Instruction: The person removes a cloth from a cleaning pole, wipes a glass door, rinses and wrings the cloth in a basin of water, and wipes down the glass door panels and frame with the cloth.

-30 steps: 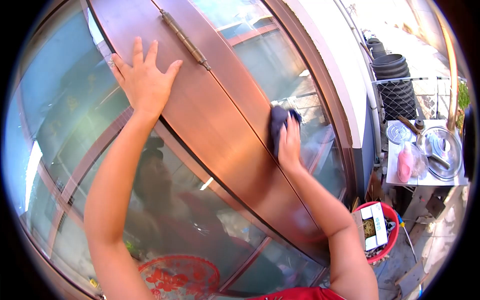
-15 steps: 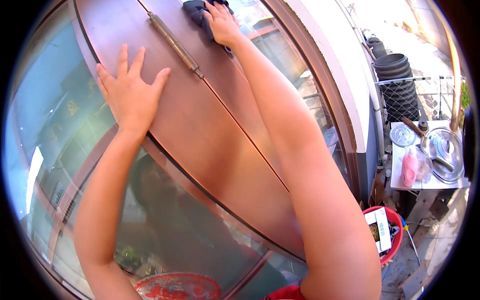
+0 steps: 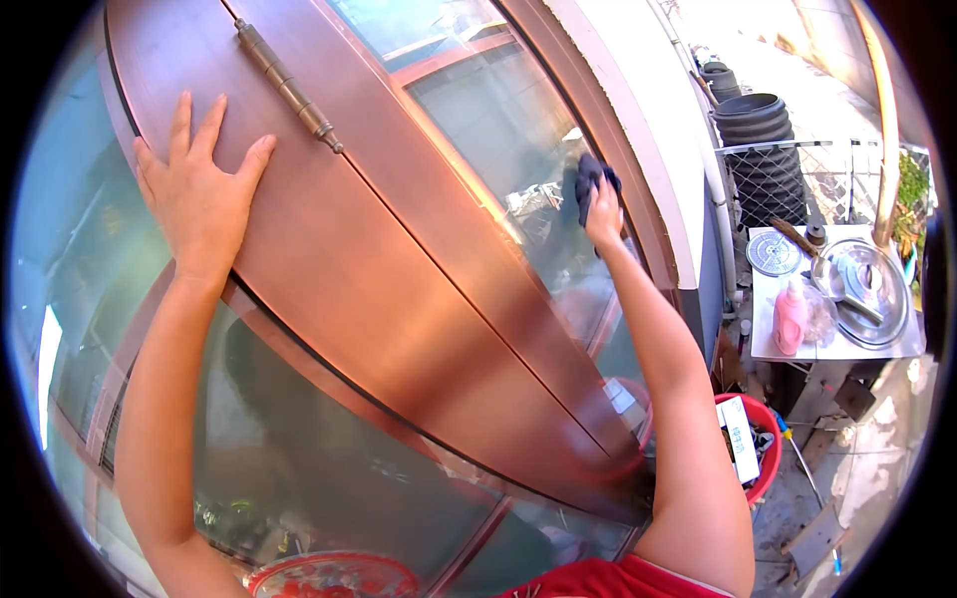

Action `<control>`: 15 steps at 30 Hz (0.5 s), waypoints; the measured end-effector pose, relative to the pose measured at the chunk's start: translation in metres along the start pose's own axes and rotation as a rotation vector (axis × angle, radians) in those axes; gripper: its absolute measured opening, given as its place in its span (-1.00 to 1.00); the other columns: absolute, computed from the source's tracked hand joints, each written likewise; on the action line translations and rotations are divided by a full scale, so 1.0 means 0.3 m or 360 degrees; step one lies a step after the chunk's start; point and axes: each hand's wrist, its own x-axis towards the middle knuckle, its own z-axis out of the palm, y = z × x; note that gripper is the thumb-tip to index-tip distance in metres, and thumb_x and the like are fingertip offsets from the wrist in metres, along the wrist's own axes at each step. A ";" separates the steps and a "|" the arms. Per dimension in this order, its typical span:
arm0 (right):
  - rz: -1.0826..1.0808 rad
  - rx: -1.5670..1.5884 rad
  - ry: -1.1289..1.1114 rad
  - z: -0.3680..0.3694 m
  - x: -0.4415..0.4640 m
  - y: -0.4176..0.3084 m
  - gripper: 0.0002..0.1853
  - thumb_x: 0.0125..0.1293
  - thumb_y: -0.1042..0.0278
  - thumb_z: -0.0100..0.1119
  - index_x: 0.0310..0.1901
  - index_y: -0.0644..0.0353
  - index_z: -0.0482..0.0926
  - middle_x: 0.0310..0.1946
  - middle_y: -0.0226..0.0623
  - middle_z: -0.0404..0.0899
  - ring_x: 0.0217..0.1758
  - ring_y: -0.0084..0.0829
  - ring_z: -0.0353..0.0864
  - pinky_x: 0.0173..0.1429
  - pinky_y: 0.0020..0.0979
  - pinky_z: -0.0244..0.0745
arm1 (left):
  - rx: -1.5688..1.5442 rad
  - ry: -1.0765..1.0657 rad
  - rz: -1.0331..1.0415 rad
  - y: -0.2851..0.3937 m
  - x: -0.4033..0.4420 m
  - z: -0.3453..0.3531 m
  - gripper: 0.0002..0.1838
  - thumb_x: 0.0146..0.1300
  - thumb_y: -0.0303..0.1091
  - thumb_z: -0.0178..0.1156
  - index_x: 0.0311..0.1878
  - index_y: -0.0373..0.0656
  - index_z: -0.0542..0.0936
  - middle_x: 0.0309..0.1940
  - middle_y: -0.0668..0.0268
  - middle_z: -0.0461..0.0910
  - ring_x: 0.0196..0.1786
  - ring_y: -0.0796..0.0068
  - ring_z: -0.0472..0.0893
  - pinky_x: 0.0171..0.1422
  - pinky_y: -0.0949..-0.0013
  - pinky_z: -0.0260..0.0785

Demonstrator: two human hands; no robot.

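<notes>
My left hand (image 3: pixel 204 189) lies flat with fingers spread on the copper-brown metal door frame (image 3: pixel 329 239). Toward the right, my right hand (image 3: pixel 604 211) grips a dark cloth (image 3: pixel 590 184) and presses it against the narrow glass pane (image 3: pixel 488 110), close to the outer frame edge. Between the hands, a bronze-coloured hinge (image 3: pixel 289 85) runs along the seam of the door frame. Below my left arm, a large glass panel (image 3: pixel 299 419) shows reflections.
On the right, a white table (image 3: pixel 773 344) carries a pink bottle (image 3: pixel 790 317), a metal lid (image 3: pixel 865 289) and a pan. Under it stands a red bucket (image 3: pixel 768 468) holding a white box (image 3: pixel 738 439). Black ribbed tubs (image 3: pixel 758 159) are stacked behind a wire mesh fence.
My right hand has moved with the cloth from the top of the metal frame, down and right onto the glass pane. My left hand stays on the frame; the view has shifted slightly.
</notes>
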 end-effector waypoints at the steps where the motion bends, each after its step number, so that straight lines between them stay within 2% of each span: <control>1: 0.0139 0.0011 0.0009 -0.004 -0.039 0.007 -0.40 0.52 -0.06 -0.20 0.49 0.03 0.21 0.45 -0.05 0.25 0.52 -0.06 0.19 0.51 0.12 0.02 | -0.0005 -0.0002 -0.0003 0.003 -0.001 -0.003 -0.30 0.17 0.24 0.27 0.36 0.22 0.49 0.51 0.47 0.24 0.51 -0.29 0.07 0.57 -0.09 -0.06; 4: 0.0370 0.0178 0.0070 -0.001 -0.088 -0.132 -0.28 0.46 -0.13 -0.16 0.48 0.19 0.17 0.38 0.32 0.20 0.45 0.25 0.18 0.52 0.02 0.05 | -0.0042 0.0001 0.0012 -0.004 -0.002 0.003 -0.30 0.17 0.24 0.27 0.36 0.23 0.49 0.51 0.47 0.23 0.50 -0.31 0.07 0.57 -0.09 -0.07; 7: -0.0063 0.0403 0.0149 0.000 -0.079 -0.307 -0.25 0.44 -0.17 -0.13 0.49 0.19 0.15 0.41 0.32 0.16 0.46 0.23 0.15 0.53 0.02 0.01 | -0.0052 -0.0013 -0.0005 -0.001 -0.002 0.003 -0.32 0.18 0.22 0.27 0.35 0.23 0.50 0.50 0.47 0.25 0.50 -0.25 0.09 0.58 -0.07 -0.08; 10: -0.0373 0.0499 0.0279 -0.001 0.018 -0.434 -0.36 0.39 0.00 0.07 0.39 0.19 0.31 0.33 0.23 0.28 0.41 0.16 0.22 0.51 -0.03 0.05 | -0.0100 0.0003 0.0022 -0.013 0.002 0.017 -0.33 0.17 0.19 0.29 0.34 0.20 0.51 0.49 0.46 0.27 0.50 -0.29 0.07 0.57 -0.10 -0.06; 11: -0.0454 0.0595 0.0325 -0.005 0.073 -0.460 -0.42 0.36 0.08 0.13 0.34 0.20 0.39 0.28 0.18 0.35 0.39 0.13 0.26 0.49 -0.04 0.09 | -0.0068 -0.0001 0.0023 -0.011 0.001 0.013 -0.35 0.19 0.19 0.28 0.34 0.21 0.52 0.49 0.46 0.27 0.50 -0.21 0.11 0.59 -0.05 -0.07; 12: -0.0402 0.0555 0.0378 -0.038 0.115 -0.503 -0.55 0.32 0.18 0.21 0.18 0.22 0.52 0.12 0.10 0.49 0.28 0.07 0.39 0.39 -0.04 0.23 | -0.0036 -0.0006 0.0020 -0.007 0.001 0.006 -0.36 0.21 0.18 0.27 0.34 0.21 0.52 0.48 0.45 0.28 0.49 -0.13 0.15 0.61 -0.01 -0.08; 13: -0.0277 0.0548 0.0446 -0.031 0.177 -0.528 -0.61 0.31 0.22 0.22 0.10 0.23 0.55 0.02 0.08 0.55 0.17 0.07 0.49 0.28 -0.03 0.33 | -0.0006 -0.0010 0.0015 -0.004 0.003 0.004 -0.38 0.22 0.17 0.25 0.34 0.21 0.52 0.48 0.45 0.29 0.49 -0.06 0.19 0.62 0.04 -0.09; 15: -0.0048 0.0710 0.0529 -0.004 0.286 -0.584 -0.63 0.30 0.26 0.21 0.08 0.25 0.55 0.01 0.10 0.55 0.10 0.07 0.53 0.20 -0.05 0.39 | -0.0055 0.0031 0.0049 -0.020 0.006 0.024 -0.36 0.19 0.18 0.29 0.33 0.21 0.52 0.48 0.46 0.29 0.49 -0.20 0.14 0.58 -0.05 -0.04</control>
